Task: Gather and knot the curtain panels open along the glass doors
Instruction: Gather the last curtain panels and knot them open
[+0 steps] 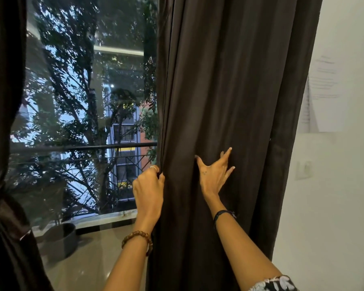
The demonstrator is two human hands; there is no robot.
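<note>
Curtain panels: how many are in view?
2: a left panel, tied at the frame's edge, and a right panel hanging loose under both hands. Others may lie outside the frame.

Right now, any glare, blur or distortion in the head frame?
Head view: glass door shows faint interior reflections; wide-angle bends the right curtain panel; dark fabric hides fold detail; left hand and right hand sharp; wall papers soft, unreadable.
</note>
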